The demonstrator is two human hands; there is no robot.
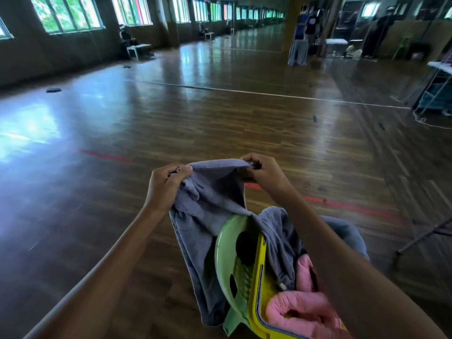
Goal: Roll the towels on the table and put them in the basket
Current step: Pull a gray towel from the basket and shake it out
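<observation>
We hold a grey towel (210, 192) up by its top edge, above a wooden floor (171, 123). Left hand (166, 184) is closed, fingers (179, 171) bunching one corner. Right hand (259, 171) is pinched shut on the other corner, thumb and fingertips pressed together on the hem. The edge between the two hands sags slightly, not taut.

The rest of the grey towel hangs down and drapes over the rim of a green basket (225, 248), part outside, part inside. A yellow basket (259, 289) sits nested against the green one. Pink towels (300, 311) lie rolled in it, at the lower right of the view. A second grey mass (281, 231) lies in the baskets; we cannot tell whether it is the same towel or another. No counter shows in this view.

Risks, as we judge them:
- Lifting further may drag the draped cloth across the rim and tip or shift the baskets.
- The towel may snag on the basket's holes or edge.
- A loose pinch on the right corner could slip, and the cloth would fall to the floor.
- With no flat surface in sight, rolling in the air would give a slack, uneven roll.

Writing: none readable. A small pale tag (282, 286) shows on the grey cloth inside the basket, too small to read.
</observation>
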